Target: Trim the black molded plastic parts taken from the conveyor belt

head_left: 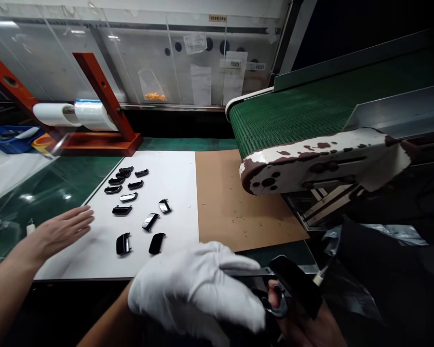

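Note:
My left hand [198, 289] wears a white glove and reaches in from the bottom middle. Its fingers are stretched towards the right, the thumb apart, and nothing shows between them. Beside its fingertips, my bare right hand [318, 325] grips a glossy black plastic part [296, 282], tilted up. A dark, shiny ring-shaped handle [282, 306] sits around one finger of that hand; the rest of this tool is hidden. Several similar black parts [122, 210] lie on the white sheet [177, 178], some reflecting light.
Another person's bare hand [65, 231] rests over the sheet's left edge. Brown board [220, 193] with small curled scraps adjoins the sheet. A green conveyor [292, 118] overhangs at right. Film rolls [96, 115] sit on an orange stand [126, 142]; a blue bin [12, 142] is far left.

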`<state>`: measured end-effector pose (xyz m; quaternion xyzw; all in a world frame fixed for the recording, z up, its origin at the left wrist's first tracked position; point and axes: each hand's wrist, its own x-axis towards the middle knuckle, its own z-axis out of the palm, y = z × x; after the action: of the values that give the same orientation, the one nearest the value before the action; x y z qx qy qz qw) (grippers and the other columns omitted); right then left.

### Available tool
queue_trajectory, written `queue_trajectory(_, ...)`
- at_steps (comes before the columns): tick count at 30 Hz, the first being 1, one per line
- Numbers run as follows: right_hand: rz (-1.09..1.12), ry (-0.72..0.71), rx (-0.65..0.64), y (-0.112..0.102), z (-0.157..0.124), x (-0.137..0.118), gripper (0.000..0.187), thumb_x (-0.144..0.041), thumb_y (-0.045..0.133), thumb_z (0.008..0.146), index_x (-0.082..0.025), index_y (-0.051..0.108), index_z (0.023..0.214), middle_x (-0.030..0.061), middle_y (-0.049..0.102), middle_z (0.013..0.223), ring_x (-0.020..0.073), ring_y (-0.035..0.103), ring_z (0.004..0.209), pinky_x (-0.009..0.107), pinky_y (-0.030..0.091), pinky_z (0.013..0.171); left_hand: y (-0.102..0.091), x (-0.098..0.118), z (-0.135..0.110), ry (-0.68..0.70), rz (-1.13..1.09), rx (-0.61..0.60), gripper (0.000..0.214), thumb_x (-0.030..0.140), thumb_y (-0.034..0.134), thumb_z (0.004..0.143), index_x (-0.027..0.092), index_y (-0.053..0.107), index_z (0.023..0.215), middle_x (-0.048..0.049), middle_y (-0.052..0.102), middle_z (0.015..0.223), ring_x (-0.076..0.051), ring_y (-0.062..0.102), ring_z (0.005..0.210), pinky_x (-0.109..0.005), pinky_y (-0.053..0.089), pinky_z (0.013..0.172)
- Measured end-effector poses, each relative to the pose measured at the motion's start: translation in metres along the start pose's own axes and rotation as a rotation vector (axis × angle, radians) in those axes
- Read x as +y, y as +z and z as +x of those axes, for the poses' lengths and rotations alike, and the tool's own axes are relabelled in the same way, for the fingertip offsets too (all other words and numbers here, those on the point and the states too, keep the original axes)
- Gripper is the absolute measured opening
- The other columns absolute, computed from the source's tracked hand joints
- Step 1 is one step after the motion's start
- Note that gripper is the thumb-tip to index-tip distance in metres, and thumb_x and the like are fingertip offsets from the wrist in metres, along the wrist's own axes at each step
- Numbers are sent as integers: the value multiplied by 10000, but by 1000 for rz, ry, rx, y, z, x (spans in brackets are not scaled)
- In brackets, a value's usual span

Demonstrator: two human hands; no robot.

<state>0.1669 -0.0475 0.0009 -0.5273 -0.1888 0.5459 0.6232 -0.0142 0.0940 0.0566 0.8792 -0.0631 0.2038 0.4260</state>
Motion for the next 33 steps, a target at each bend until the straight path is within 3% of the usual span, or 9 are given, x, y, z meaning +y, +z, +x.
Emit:
queue_trajectory(4,-99,-12,135,5,1,-7,384,-538,838,579,-183,765,705,54,701,598,-20,310,247,138,187,266,0,-5,-16,-256,107,295,694,418,802,697,356,519,1328,-53,677,1204,-290,594,1171,-393,443,1042)
queue_trajectory(7,-207,-48,183,6,2,-8,408,-581,786,630,-180,772,698,54,678,530,12,313,242,176,214,268,24,-11,-25,-463,66,405,1049,475,899,489,355,405,1406,-89,589,1319,-324,586,1157,-412,469,1012)
queue_trajectory(10,-268,-105,183,2,3,-5,415,-601,780,626,-193,776,697,6,582,398,42,312,252,213,248,306,55,-17,-23,-543,-75,439,1203,480,921,432,317,311,1456,-120,537,1370,-340,552,1195,-440,454,1031)
queue_trajectory(13,-339,-193,151,-4,4,-1,382,-602,764,649,-223,782,692,-42,445,297,79,345,277,234,275,340,78,-23,-15,-561,-195,506,1208,463,921,451,283,293,1467,-128,558,1343,-327,549,1210,-434,451,1037)
queue_trajectory(16,-441,-300,155,-9,4,2,386,-612,718,702,-234,790,729,-45,432,283,105,382,294,256,320,367,88,-25,-8,-582,-256,537,1172,457,911,481,257,306,1464,-125,575,1320,-310,566,1197,-400,474,1013)
queue_trajectory(20,-496,-352,129,-13,4,3,402,-613,674,746,-226,784,733,-48,446,289,118,414,301,265,364,393,90,-24,-4,-600,-241,504,1090,427,902,520,246,351,1443,-101,592,1306,-296,584,1175,-370,468,1012)
queue_trajectory(25,-604,-448,37,-16,4,-2,296,-532,657,803,-269,781,748,-53,469,304,140,480,322,256,401,400,88,-25,-2,-568,-187,477,998,380,885,573,288,365,1420,-54,617,1263,-253,619,1114,-315,480,973)
queue_trajectory(29,-593,-434,-29,-21,4,-4,211,-473,661,816,-347,769,945,-41,630,424,120,472,308,246,413,393,90,-23,-4,-534,-134,493,1004,355,879,591,308,333,1433,-39,632,1224,-230,635,1075,-288,486,942)
queue_trajectory(33,-515,-383,-20,-25,4,-1,161,-419,713,776,-377,769,921,-7,777,736,77,426,291,217,368,317,89,-20,-3,-529,-62,487,961,356,866,609,306,349,1417,-50,642,1197,-240,651,1028,-318,504,905)
